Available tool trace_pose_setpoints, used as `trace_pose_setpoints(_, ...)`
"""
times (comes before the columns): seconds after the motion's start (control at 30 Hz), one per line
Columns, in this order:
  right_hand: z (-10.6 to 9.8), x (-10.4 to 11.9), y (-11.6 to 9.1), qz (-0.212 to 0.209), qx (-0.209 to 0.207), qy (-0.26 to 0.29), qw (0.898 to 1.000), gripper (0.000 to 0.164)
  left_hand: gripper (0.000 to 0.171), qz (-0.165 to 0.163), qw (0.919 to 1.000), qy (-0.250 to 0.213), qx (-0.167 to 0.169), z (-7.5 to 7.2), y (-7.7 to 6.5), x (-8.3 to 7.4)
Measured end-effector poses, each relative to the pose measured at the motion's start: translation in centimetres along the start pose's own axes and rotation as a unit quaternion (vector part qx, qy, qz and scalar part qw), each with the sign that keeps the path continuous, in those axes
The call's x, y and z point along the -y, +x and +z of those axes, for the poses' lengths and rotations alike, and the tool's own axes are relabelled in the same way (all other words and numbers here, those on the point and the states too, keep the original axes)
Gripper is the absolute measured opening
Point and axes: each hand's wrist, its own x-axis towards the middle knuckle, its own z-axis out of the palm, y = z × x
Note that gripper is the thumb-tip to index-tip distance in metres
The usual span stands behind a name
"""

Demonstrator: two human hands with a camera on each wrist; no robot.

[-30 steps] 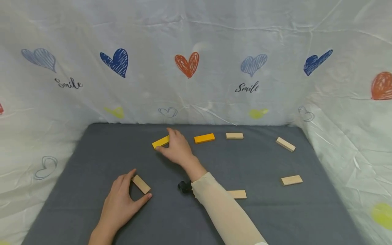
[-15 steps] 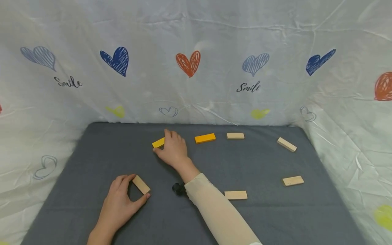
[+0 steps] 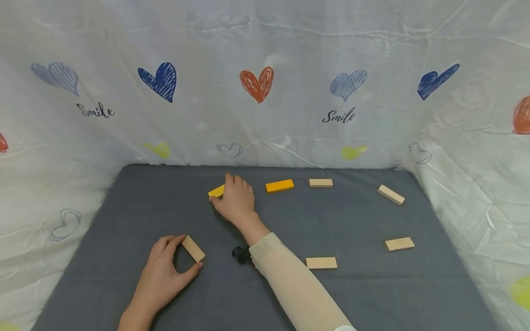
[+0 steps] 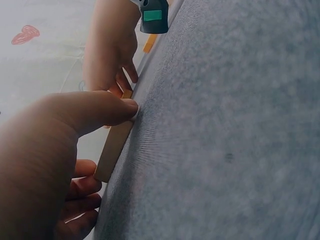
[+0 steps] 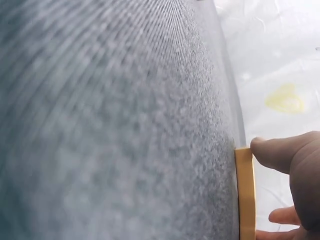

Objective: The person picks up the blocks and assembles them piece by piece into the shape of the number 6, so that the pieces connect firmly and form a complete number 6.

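My left hand [image 3: 159, 269] pinches a plain wooden block [image 3: 193, 249] lengthwise, index finger at its far end and thumb at its near end. The block lies flat on the grey cloth, and the left wrist view shows it [image 4: 115, 147] between thumb and fingers. Farther back, my right hand [image 3: 238, 200] holds a yellow wooden block [image 3: 216, 191] by its ends. The thumb is at its left end; the hand covers the right part. In the right wrist view the yellow block [image 5: 245, 190] rests on the cloth, with the thumb against one end.
An orange block [image 3: 279, 186] and a plain block [image 3: 320, 183] lie along the back. Other plain blocks lie at the right [image 3: 391, 195], below it [image 3: 399, 244], and beside the right sleeve [image 3: 321, 263]. A white curtain [image 3: 290, 46] with printed hearts hangs behind the grey-covered table [image 3: 352, 303].
My right hand has moved slightly left and closed onto the yellow block, covering more of it. The left index finger has drawn in against the plain block's end. The blocks stay in place.
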Motion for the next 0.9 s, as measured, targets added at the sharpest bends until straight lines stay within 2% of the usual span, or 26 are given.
trace_pose_setpoints(0.43, 0.18, 0.1, 0.13, 0.013, -0.003, -0.013, 1.0, 0.09, 0.081, -0.001, 1.0, 0.003, 0.006, 0.05, 0.0, -0.17)
trace_pose_setpoints(0.63, 0.36, 0.11, 0.3, 0.005, -0.009, -0.016, 1.0, 0.087, 0.082, 0.012, 0.9999, 0.007, -0.006, 0.15, -0.11, -0.02)
trace_pose_setpoints(0.9, -0.04, 0.12, 0.5, -0.008, -0.011, 0.005, 1.0, 0.084, 0.084, 0.032, 0.9991, 0.015, -0.022, 0.19, 0.09, 0.38)
